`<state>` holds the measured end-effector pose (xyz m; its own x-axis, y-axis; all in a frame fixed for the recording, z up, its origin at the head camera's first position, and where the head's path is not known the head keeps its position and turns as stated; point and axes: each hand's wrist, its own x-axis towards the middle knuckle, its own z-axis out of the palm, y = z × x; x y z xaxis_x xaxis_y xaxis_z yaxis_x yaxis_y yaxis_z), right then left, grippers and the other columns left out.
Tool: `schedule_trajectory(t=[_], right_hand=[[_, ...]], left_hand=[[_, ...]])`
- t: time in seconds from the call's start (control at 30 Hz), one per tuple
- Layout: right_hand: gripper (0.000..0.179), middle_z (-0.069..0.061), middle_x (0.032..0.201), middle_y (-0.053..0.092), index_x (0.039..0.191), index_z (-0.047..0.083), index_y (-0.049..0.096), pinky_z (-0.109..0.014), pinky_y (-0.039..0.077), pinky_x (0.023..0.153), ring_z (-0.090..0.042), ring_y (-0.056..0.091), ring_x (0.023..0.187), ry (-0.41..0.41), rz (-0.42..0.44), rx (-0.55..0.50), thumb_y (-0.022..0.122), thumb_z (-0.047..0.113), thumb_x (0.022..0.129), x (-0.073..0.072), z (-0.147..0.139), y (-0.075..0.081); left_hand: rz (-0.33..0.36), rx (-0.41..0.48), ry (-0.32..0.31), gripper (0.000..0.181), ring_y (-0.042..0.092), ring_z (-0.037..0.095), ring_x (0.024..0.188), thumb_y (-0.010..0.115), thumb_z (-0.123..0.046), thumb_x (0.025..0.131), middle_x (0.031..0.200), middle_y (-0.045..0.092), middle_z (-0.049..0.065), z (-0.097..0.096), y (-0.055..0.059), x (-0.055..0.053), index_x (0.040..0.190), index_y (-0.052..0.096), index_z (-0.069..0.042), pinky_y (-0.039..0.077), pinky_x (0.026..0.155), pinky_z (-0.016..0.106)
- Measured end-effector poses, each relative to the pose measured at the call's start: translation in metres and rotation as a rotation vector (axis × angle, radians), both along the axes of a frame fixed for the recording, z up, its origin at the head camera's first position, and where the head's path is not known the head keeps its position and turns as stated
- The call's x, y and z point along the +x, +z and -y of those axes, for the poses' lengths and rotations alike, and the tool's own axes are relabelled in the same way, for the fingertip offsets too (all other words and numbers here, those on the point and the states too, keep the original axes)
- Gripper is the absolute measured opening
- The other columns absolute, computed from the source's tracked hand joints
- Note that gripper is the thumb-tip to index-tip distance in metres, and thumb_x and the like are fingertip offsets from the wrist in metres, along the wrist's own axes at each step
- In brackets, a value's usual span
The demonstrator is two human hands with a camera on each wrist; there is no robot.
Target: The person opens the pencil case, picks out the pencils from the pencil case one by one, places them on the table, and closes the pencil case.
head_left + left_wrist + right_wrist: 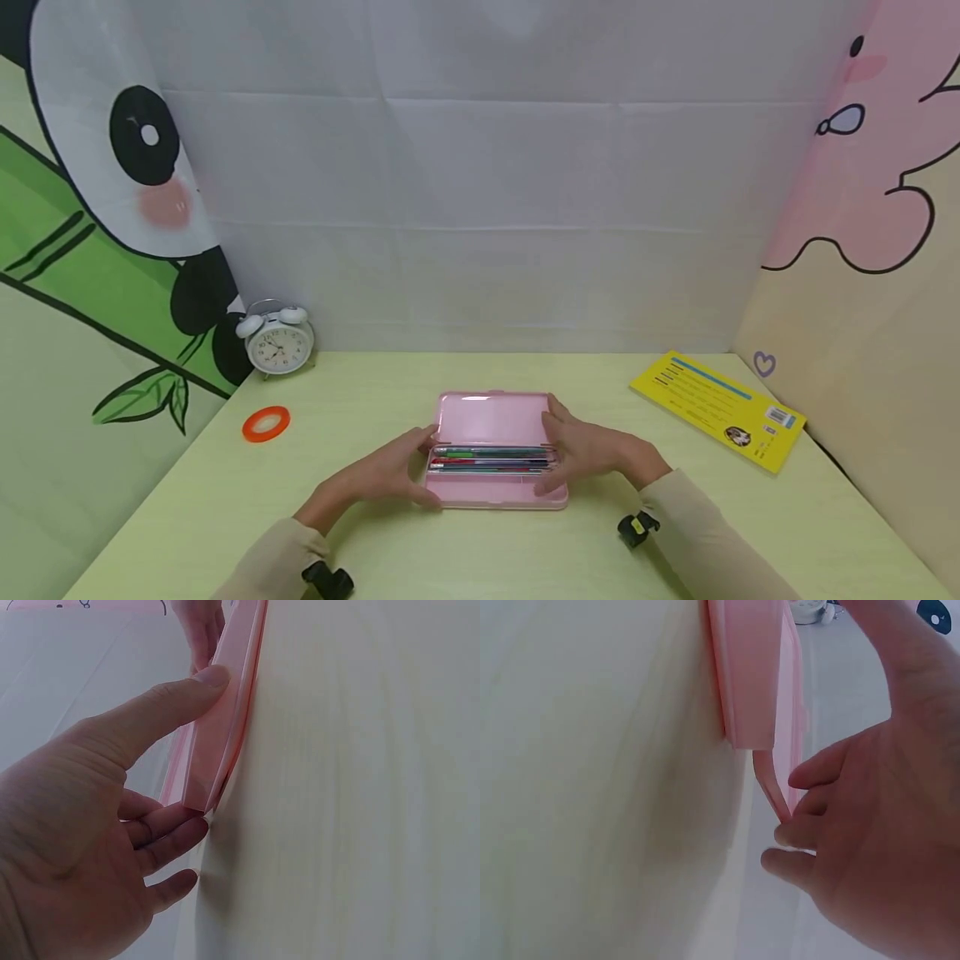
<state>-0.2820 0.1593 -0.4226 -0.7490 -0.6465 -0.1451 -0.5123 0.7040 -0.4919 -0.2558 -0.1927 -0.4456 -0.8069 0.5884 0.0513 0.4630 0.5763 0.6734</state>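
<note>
A pink pencil case (pixel 491 492) lies opened out on the table, its lid (pixel 491 418) folded back. Several slim pens (pixel 491 460) lie in a row inside it. At the case's left end, my left hand (pixel 386 473) grips the front corner; in the left wrist view its thumb (pixel 176 705) lies on the front wall and the other fingers sit around the end. My right hand (pixel 588 446) spans the right end, thumb over the tray and fingers at the lid's edge. Those fingers (pixel 799 831) look loosely bent in the right wrist view.
A white alarm clock (pixel 280 348) stands at the back left, with an orange ring-shaped roll (pixel 266 424) in front of it. A yellow booklet (pixel 720 410) lies at the back right by the wall. A pale sheet (pixel 487 208) hangs behind the table.
</note>
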Motion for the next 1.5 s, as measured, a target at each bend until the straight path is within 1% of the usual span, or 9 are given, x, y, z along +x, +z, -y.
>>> schedule_trajectory(t=[0.23,0.43,0.67,0.97,1.13,1.23,1.33,1.4,1.5], right_hand=[[0.128,-0.024,0.163,-0.007,0.157,-0.005,0.018,-0.045,0.021,0.117,-0.033,0.008,0.151,0.029,0.055,-0.033,0.088,0.054,0.068,-0.006,-0.007,-0.006],[0.122,-0.024,0.163,-0.001,0.156,-0.004,0.022,-0.046,0.019,0.117,-0.034,0.012,0.15,0.013,0.107,-0.054,0.088,0.05,0.069,-0.01,-0.01,-0.009],[0.121,-0.021,0.164,0.002,0.157,-0.002,0.023,-0.047,0.017,0.117,-0.033,0.011,0.151,0.005,0.13,-0.06,0.088,0.05,0.069,-0.012,-0.012,-0.011],[0.12,-0.015,0.166,0.003,0.159,0.003,0.02,-0.047,0.019,0.117,-0.03,0.013,0.151,0.002,0.131,-0.038,0.084,0.056,0.071,-0.014,-0.014,-0.011],[0.103,-0.012,0.163,0.021,0.157,0.005,0.029,-0.047,0.025,0.115,-0.028,0.023,0.149,-0.029,-0.012,-0.082,0.078,0.053,0.081,-0.014,-0.013,-0.002],[0.079,-0.014,0.159,0.033,0.15,0.003,0.043,-0.049,0.031,0.112,-0.033,0.031,0.145,-0.037,-0.155,-0.125,0.076,0.039,0.089,-0.011,-0.009,0.006],[0.056,-0.016,0.153,0.043,0.141,-0.001,0.055,-0.049,0.038,0.107,-0.035,0.043,0.138,-0.01,-0.251,-0.142,0.072,0.023,0.094,-0.006,0.001,0.011],[0.043,-0.015,0.144,0.053,0.133,-0.001,0.062,-0.045,0.045,0.101,-0.033,0.053,0.13,0.022,-0.296,-0.138,0.07,0.016,0.095,-0.004,0.009,0.012],[0.025,-0.01,0.118,0.07,0.116,0.0,0.073,-0.035,0.053,0.088,-0.023,0.067,0.105,0.079,-0.303,-0.145,0.071,0.006,0.093,-0.001,0.02,0.011]], left_hand=[[0.002,-0.012,0.001,0.115,0.05,0.027,0.119,0.092,-0.037,0.07,0.125,0.055,0.009,0.001,0.001,0.0,0.151,0.026,0.011,0.031,0.109,0.055],[0.007,-0.021,0.001,0.112,0.05,0.026,0.117,0.091,-0.038,0.071,0.123,0.054,0.008,0.002,0.001,0.0,0.151,0.029,0.011,0.033,0.107,0.055],[0.02,-0.054,-0.008,0.099,0.047,0.022,0.112,0.09,-0.039,0.073,0.119,0.05,0.004,0.002,0.001,-0.001,0.148,0.042,0.005,0.04,0.099,0.05],[0.004,-0.079,-0.007,0.099,0.047,0.021,0.11,0.089,-0.041,0.073,0.117,0.05,0.003,0.002,0.0,-0.003,0.147,0.043,0.005,0.041,0.095,0.044],[0.012,-0.064,-0.003,0.098,0.048,0.022,0.11,0.09,-0.04,0.072,0.118,0.05,0.005,0.002,0.0,-0.002,0.147,0.044,0.004,0.041,0.096,0.046],[0.017,-0.056,0.0,0.097,0.048,0.023,0.11,0.091,-0.039,0.072,0.118,0.05,0.005,0.002,0.0,-0.002,0.147,0.045,0.003,0.042,0.097,0.049],[0.012,-0.059,-0.001,0.095,0.049,0.023,0.109,0.091,-0.038,0.071,0.117,0.051,0.005,0.002,0.001,-0.001,0.146,0.046,0.001,0.042,0.097,0.05],[0.007,-0.064,-0.001,0.094,0.049,0.023,0.109,0.091,-0.038,0.071,0.116,0.051,0.004,0.003,0.002,-0.001,0.146,0.047,0.0,0.042,0.096,0.049],[0.003,-0.065,-0.008,0.094,0.049,0.023,0.109,0.091,-0.038,0.071,0.115,0.051,0.004,0.003,0.002,-0.001,0.145,0.048,0.001,0.042,0.094,0.046]])
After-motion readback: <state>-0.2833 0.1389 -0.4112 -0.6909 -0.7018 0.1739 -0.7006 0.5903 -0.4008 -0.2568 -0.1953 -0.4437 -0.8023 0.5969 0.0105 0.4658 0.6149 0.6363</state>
